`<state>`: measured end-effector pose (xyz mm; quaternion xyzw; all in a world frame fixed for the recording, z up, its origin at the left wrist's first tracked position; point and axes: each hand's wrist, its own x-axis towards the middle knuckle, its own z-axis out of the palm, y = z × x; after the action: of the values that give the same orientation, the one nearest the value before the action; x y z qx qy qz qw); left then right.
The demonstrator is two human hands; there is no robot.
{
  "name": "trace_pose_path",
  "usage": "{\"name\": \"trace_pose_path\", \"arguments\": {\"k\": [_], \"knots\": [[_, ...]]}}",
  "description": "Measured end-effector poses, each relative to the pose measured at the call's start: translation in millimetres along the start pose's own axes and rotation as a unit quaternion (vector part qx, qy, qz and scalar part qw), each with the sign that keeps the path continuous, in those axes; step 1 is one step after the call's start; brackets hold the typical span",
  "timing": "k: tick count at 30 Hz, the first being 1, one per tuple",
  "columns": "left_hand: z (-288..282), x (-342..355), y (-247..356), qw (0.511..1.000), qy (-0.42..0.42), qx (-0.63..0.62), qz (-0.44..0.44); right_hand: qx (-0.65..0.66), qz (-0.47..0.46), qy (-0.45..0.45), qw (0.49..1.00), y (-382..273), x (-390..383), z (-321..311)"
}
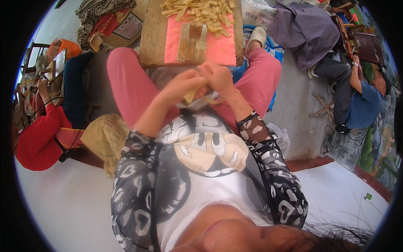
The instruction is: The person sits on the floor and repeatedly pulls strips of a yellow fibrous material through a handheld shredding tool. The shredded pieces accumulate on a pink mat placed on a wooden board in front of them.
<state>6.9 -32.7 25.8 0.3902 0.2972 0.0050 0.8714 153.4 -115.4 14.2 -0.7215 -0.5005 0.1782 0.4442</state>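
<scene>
My left hand (184, 85) and my right hand (216, 77) meet over my lap, just in front of the low wooden table. Both are closed on one flat, pale yellow strip (190, 95); its ends hang below the fingers. Slight blur hides how the fingertips grip it. Beyond them on the table, a brown block wrapped in clear film (192, 43) lies on a pink cloth (172, 40). Behind the block is a heap of folded pale yellow strips (201, 11). A pale plastic bag (161, 76) lies between my legs under the hands.
The worn wooden table (152, 38) stands between my knees. Left of it is a large sack (121, 31); a tan woven sack (105, 138) sits by my left hip. Seated people work at the left (46, 130) and right (363, 105). A wooden stool (323, 107) is at the right.
</scene>
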Motion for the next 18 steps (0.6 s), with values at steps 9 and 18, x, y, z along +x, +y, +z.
{"name": "trace_pose_path", "arguments": {"k": [9,18], "knots": [[-14.0,4.1,-6.0,0.997,0.015,-0.022,0.074,0.002,-0.007,0.053,0.999,10.6,6.7,-9.9],[-23.7,-8.8,4.6,0.976,0.066,0.158,0.131,0.045,0.034,-0.032,0.998,14.8,12.9,-17.2]]}}
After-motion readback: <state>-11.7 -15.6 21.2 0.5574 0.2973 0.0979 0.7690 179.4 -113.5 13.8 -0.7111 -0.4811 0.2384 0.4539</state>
